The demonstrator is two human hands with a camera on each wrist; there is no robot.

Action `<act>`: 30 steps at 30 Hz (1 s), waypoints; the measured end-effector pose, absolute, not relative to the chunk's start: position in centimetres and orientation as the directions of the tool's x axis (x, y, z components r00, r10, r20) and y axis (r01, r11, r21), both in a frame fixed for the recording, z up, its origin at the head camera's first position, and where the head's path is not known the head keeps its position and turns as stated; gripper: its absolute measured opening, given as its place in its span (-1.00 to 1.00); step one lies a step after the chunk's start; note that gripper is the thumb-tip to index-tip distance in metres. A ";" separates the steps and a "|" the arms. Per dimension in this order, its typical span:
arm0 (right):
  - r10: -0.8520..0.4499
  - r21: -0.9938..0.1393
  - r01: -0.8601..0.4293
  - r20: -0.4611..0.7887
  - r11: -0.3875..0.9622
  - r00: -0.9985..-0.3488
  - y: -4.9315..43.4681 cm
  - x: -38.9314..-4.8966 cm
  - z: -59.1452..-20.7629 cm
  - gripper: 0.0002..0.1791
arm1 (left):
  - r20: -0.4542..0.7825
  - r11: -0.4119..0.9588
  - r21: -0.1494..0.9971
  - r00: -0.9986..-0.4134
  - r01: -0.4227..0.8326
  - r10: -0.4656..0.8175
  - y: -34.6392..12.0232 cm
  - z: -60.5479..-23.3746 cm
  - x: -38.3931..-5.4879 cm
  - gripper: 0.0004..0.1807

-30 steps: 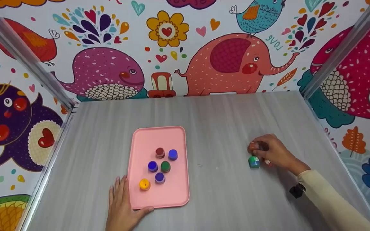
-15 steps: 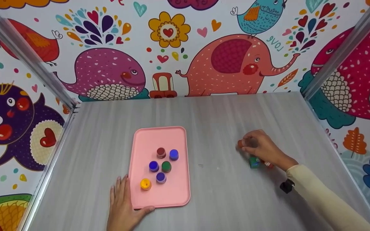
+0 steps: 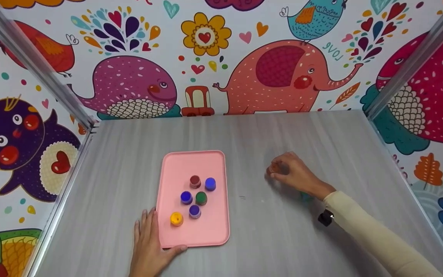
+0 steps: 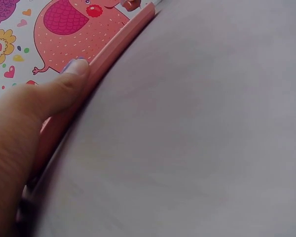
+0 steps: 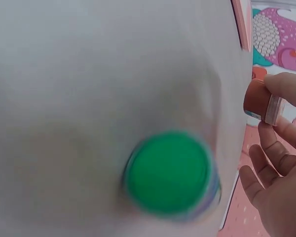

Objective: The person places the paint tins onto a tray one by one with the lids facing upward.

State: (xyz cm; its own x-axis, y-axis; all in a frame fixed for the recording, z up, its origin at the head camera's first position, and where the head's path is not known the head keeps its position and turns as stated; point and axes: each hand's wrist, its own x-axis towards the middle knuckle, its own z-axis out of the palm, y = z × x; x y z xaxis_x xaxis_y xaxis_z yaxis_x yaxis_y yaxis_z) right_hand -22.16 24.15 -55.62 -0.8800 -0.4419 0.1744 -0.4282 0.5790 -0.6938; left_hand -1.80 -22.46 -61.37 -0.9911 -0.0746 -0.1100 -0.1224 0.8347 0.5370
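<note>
With the far wall at twelve o'clock, the pink tray (image 3: pixel 192 163) lies flat left of mid-table, its long edges running roughly from twelve to six. The left hand (image 3: pixel 148 246) rests at its seven-to-eight o'clock corner, fingers straight along the left rim and thumb spread apart from them on the near edge. Six small jars stand on the tray: dark red (image 3: pixel 195 181) towards twelve, light blue (image 3: pixel 210 184) between one and two, green (image 3: pixel 201 198) and deep blue (image 3: pixel 186 197) side by side near the middle, purple (image 3: pixel 194 211) at six and yellow (image 3: pixel 176 219) at seven. The tray's twelve o'clock end and near right corner show bare pink floor.

Off at two to three o'clock, well apart from the tray, the right hand (image 3: pixel 296 175) pinches a brown-lidded jar (image 5: pixel 259 98) between thumb and fingertips at its nine o'clock side. Open grey tabletop (image 3: pixel 246 219) separates that jar from the tray's right rim. A green-lidded jar (image 5: pixel 167 173) sits near the right wrist, at the hand's five o'clock, partly hidden in the head view.
</note>
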 end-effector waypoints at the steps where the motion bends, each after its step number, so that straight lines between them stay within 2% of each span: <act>1: -0.440 -0.698 -0.421 0.167 0.579 -0.882 23.7 -22.2 -55.6 -0.71 | -0.108 0.834 0.538 -0.991 -0.122 -0.075 -22.5 -61.3 -1.8 0.69; 6: -0.444 -0.720 -0.406 0.150 0.563 -0.883 21.9 -22.6 -55.8 -0.64 | -0.104 0.831 0.543 -0.992 -0.121 -0.076 -22.4 -61.3 -1.9 0.69; 19: -0.509 -0.739 -0.414 0.112 0.532 -0.854 18.1 -23.4 -56.1 -0.71 | -0.119 0.826 0.548 -0.990 -0.129 -0.076 -22.5 -61.2 -2.0 0.71; 26: -0.548 -0.728 -0.463 0.144 0.505 -0.824 16.3 -24.0 -56.1 -0.70 | -0.065 0.825 0.557 -0.996 -0.093 -0.068 -22.6 -61.6 -1.8 0.70; 30: -0.574 -0.734 -0.478 0.147 0.483 -0.806 15.4 -24.2 -56.0 -0.70 | -0.080 0.830 0.549 -0.994 -0.103 -0.071 -22.5 -61.5 -1.9 0.71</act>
State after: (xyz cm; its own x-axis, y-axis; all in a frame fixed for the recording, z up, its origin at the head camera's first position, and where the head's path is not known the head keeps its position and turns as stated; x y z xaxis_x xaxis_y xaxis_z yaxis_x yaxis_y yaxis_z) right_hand -24.16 15.36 -56.04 -0.8059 -0.5736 0.1469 -0.4775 0.4830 -0.7340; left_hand -1.91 -22.55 -61.51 -0.9943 -0.0706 -0.0799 -0.1029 0.8296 0.5488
